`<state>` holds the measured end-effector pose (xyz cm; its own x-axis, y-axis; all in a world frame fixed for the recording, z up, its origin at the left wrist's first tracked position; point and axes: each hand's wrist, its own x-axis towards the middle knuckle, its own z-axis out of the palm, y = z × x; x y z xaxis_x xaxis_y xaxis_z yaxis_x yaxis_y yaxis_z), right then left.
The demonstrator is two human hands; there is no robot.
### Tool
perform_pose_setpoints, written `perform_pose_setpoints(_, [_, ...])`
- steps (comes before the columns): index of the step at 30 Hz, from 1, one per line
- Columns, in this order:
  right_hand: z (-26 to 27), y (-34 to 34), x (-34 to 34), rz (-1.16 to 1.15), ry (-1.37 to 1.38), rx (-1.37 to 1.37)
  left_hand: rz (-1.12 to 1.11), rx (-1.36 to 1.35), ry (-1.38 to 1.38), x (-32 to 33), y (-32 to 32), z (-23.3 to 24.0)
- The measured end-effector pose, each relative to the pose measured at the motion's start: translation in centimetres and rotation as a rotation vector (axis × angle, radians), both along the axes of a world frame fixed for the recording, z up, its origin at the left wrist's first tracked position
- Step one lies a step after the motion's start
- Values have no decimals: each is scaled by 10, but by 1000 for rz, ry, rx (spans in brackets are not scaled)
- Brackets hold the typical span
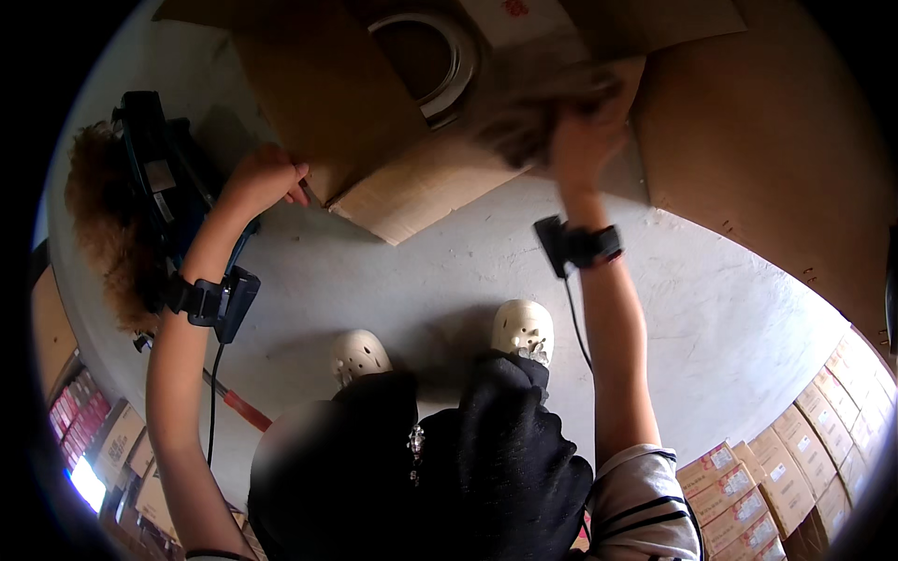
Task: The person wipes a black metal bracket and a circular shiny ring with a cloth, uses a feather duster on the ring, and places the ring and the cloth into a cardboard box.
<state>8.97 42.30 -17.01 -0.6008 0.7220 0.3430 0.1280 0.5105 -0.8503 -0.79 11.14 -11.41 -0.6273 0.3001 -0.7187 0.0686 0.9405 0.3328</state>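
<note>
An open cardboard box (435, 182) with raised flaps lies ahead of me on the floor. At its left corner is my left hand (270, 182), fingers curled by the flap edge; whether it grips the cardboard is unclear. My right hand (586, 144) is over the box's right side, blurred by motion, at a dark brown item (523, 130) that is too blurred to name; its fingers are hidden in the blur. Inside the box shows a round white ring-shaped item (456, 70), and beside it a pale sheet or flap (526, 24) with a red mark.
A large cardboard box (758, 154) stands at the right. Left of my left hand are a dark machine-like object (161, 175) and a fluffy brown item (105, 217). A red-handled tool (245, 410) lies near my legs. Stacked cartons (793, 463) stand at lower right.
</note>
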Motion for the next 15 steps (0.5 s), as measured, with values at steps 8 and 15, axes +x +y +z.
perform_pose_setpoints(8, [-27, 55, -15, -60, 468, -405, 61, 56, 17, 4, 7, 3])
perform_pose_setpoints(15, [-40, 56, 9, -215, 614, -888, 14, 4, 32, 5, 15, 8])
